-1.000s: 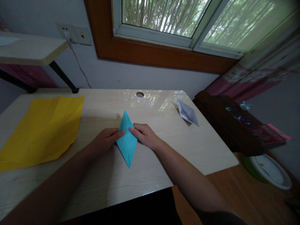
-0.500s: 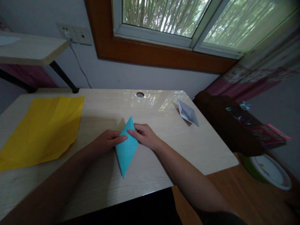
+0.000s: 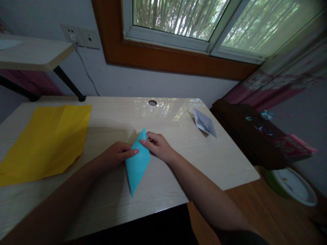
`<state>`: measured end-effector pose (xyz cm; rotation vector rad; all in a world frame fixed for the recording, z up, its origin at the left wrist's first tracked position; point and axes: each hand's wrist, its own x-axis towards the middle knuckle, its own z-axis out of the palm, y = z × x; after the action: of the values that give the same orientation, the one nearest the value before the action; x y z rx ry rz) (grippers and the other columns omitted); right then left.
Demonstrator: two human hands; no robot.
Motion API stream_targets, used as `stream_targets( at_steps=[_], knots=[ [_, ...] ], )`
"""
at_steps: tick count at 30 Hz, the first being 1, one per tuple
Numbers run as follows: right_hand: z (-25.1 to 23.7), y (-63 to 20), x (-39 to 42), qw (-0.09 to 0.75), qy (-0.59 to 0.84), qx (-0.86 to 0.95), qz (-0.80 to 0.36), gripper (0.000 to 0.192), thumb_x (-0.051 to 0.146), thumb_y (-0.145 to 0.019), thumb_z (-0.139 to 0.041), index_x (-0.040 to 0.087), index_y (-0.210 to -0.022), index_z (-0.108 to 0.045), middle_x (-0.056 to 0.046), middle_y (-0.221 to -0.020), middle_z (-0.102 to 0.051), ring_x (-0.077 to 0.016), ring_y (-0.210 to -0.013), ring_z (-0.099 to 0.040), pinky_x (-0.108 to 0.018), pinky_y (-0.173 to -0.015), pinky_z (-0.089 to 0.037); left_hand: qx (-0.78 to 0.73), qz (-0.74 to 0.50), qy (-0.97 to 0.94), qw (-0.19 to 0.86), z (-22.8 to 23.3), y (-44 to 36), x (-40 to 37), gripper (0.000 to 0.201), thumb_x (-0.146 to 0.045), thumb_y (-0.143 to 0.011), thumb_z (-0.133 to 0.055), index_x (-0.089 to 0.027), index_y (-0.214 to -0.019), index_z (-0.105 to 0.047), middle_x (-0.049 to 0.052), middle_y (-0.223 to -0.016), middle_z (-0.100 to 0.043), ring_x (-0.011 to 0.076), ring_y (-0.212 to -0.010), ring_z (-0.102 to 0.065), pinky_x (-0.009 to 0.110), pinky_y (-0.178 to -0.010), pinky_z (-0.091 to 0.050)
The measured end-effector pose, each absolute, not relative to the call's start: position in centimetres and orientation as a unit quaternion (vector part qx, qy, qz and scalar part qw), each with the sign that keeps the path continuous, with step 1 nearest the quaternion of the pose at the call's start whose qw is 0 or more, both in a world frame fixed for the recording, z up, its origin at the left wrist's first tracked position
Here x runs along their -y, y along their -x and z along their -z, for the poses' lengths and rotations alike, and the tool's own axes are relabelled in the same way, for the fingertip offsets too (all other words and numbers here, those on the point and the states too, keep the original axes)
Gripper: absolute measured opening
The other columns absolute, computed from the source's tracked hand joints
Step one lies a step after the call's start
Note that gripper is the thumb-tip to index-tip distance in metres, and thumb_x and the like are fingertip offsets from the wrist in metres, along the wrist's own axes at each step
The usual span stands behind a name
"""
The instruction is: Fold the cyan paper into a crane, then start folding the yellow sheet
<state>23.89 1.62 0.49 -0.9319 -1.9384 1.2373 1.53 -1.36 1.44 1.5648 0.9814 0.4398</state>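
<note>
Turquoise paper, folded into a long narrow diamond (image 3: pixel 136 163), lies on the pale wood-grain desk (image 3: pixel 178 177) near the middle of its front edge, its lower tip pointing at that edge and its upper tip tilted toward the far right. The left hand (image 3: pixel 116 153) comes in from the left with its fingertips pressed on the upper part of the diamond; the right hand (image 3: pixel 157 145) meets it from the other side, fingers closed on the paper's upper right edge, so both hands are pinched together on the same spot. To crease well here, I judge it best to keep the left fingertips flat as an anchor, line the raw edges up along the centre line, and run the right fingers outward from the middle so the points stay sharp.

Farther off, a large creased yellow paper sheet (image 3: pixel 46 139) lies by the left edge of the desk. Near the far right corner rests a small folded white paper boat (image 3: pixel 204 123), and a round cable hole (image 3: pixel 152 102) sits at the far edge.
</note>
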Motion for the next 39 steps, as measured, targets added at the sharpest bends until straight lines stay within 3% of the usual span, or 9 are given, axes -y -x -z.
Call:
stream_targets(
  at_steps=[9, 39],
  knots=[
    [-0.39, -23.87, -1.61, 0.322, 0.355, 0.740, -0.471, 0.046, 0.055, -0.097, -0.055, 0.019, -0.070, -0.049, 0.004, -0.064, -0.044, -0.0103, -0.061, -0.041, -0.025, -0.058, -0.031, -0.390, -0.182, -0.698, 0.572, -1.37, -1.51, 1.28, 0.053, -0.057, -0.091, -0.055, -0.018, -0.056, -0.048, -0.003, -0.053, -0.043, 0.0107, -0.053, -0.037, 0.024, -0.053, -0.032],
    [-0.48, -23.96, -1.61, 0.371, 0.389, 0.724, -0.433, 0.047, 0.053, -0.102, -0.046, 0.020, -0.069, -0.053, 0.002, -0.060, -0.050, -0.0122, -0.060, -0.047, -0.025, -0.057, -0.036, -0.407, -0.196, -0.683, 0.574, -1.77, -1.74, 1.43, 0.050, -0.055, -0.090, -0.056, -0.017, -0.057, -0.057, -0.002, -0.054, -0.051, 0.0120, -0.052, -0.043, 0.024, -0.053, -0.035]
  ],
)
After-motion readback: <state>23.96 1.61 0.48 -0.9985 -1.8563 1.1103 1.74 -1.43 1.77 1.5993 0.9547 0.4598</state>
